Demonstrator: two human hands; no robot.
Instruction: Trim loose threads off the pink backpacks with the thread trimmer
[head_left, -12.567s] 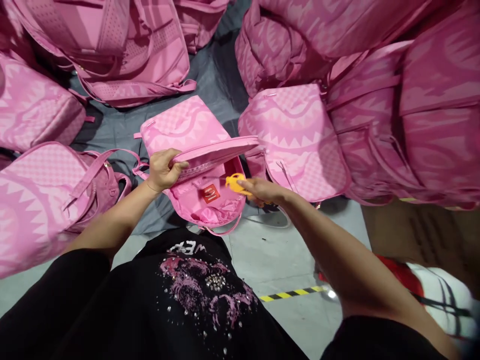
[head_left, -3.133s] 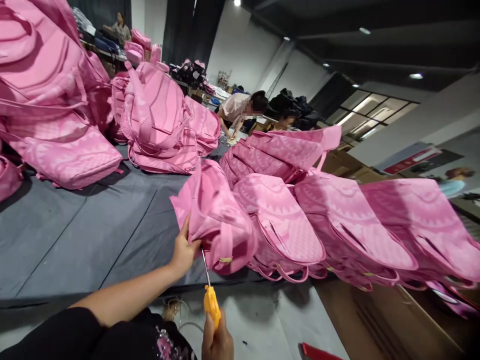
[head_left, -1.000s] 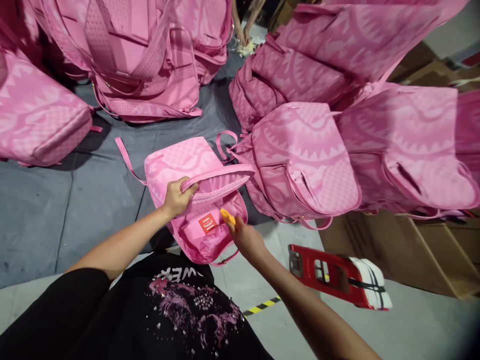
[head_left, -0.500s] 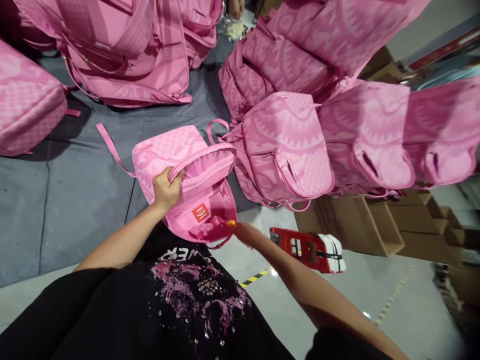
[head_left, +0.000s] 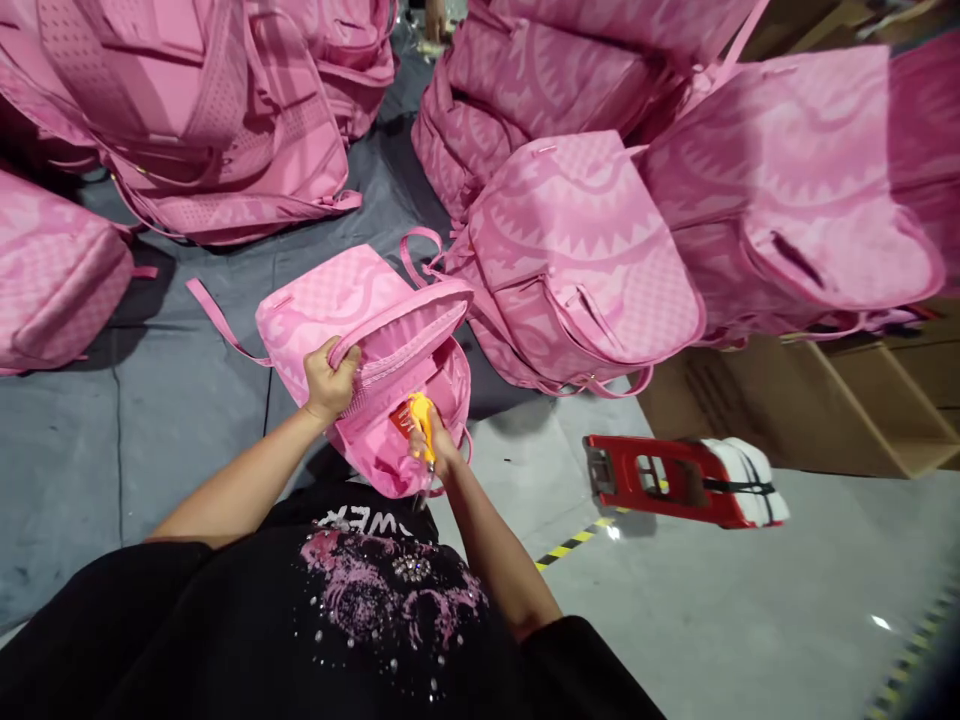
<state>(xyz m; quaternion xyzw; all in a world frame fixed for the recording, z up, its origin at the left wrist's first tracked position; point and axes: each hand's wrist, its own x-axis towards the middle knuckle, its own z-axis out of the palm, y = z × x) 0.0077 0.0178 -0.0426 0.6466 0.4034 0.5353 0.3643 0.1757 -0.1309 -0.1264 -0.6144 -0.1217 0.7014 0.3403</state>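
A small pink backpack (head_left: 307,325) lies unzipped on the grey-covered table, its opening turned toward me. My left hand (head_left: 332,382) is closed round the rim of its raised front panel and holds the mouth wide. Inside the opening is my right hand (head_left: 444,450), fingers wrapped round a yellow tool that looks like thread snips (head_left: 424,425). Its lower end looks like clear or shiny metal but is blurred. The snips partly cover a red label (head_left: 401,418) on the pink lining. A loose strap (head_left: 225,320) stretches left from the bag.
More pink backpacks (head_left: 577,240) stand close on the right, with larger ones (head_left: 225,130) behind and another (head_left: 60,270) at far left. Below the table's right edge are cardboard boxes (head_left: 787,400), a red folding cart (head_left: 675,480) and striped floor tape (head_left: 574,547).
My right hand has swung from the backpack's right edge into its opening, bringing the yellow snips in front of the red label. My left hand keeps its hold. The view has shifted.
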